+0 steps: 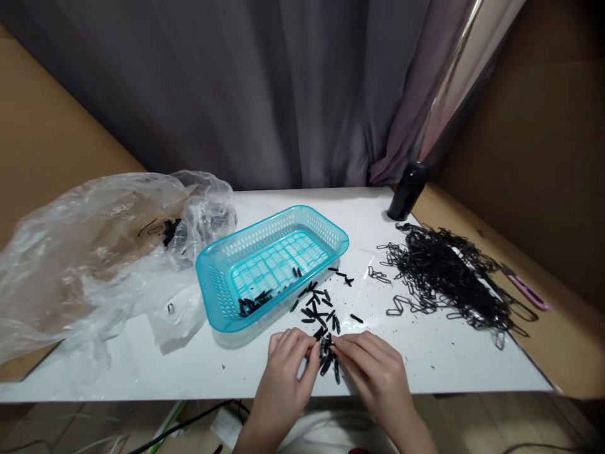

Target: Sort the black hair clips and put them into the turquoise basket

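My left hand (290,362) and my right hand (373,366) meet near the table's front edge, fingertips pinched close together. Between them is a small black piece (325,344), partly covered by the fingers; its exact shape is too small to tell. Loose short black strips (317,310) lie scattered just beyond and beneath the fingertips. Behind my left hand stands a turquoise plastic basket (276,313), set at a slant, with a cluster of the same black strips (254,304) in its near left corner.
A tangled heap of thin black loops (439,271) covers the right side, beside a pink-handled cutter (527,287). A black bottle-like cylinder (407,191) stands behind it. Clear plastic bags (104,252) spread over the left. Cardboard walls (534,157) and a grey curtain (246,94) enclose the white table (155,375).
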The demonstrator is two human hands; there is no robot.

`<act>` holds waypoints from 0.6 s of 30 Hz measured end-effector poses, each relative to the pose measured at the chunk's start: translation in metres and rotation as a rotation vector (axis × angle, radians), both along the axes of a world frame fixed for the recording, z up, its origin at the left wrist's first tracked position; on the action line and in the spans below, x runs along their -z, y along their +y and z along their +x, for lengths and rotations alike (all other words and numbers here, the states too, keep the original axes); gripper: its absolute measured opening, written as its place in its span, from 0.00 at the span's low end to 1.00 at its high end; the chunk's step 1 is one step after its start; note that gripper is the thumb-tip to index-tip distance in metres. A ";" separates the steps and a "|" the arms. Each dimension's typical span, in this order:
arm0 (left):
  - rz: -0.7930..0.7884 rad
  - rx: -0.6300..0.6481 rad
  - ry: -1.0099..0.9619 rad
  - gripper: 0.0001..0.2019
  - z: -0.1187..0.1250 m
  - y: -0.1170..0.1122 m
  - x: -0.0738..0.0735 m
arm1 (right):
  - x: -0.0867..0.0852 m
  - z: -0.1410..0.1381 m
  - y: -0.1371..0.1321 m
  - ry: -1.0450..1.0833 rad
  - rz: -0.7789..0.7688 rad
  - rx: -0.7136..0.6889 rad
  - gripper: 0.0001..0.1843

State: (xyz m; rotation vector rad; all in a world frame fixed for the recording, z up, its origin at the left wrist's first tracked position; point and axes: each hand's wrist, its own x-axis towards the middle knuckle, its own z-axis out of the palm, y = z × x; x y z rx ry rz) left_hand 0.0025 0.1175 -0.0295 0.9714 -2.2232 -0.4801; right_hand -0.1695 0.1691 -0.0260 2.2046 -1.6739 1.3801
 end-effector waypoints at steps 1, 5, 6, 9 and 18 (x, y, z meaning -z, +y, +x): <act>-0.009 0.004 -0.001 0.07 0.000 0.000 0.000 | 0.000 0.000 0.000 0.001 0.002 0.003 0.10; -0.038 0.018 -0.016 0.07 0.001 0.000 0.000 | 0.001 0.000 0.001 0.000 0.016 0.006 0.10; -0.044 0.020 -0.020 0.07 0.001 0.000 0.001 | 0.002 0.000 0.000 0.001 0.020 0.006 0.10; -0.052 0.026 -0.027 0.07 0.001 0.000 0.002 | 0.003 -0.001 0.000 0.018 0.013 0.003 0.11; 0.023 0.138 0.028 0.09 0.000 0.002 -0.006 | 0.006 -0.001 0.002 0.017 -0.004 -0.030 0.15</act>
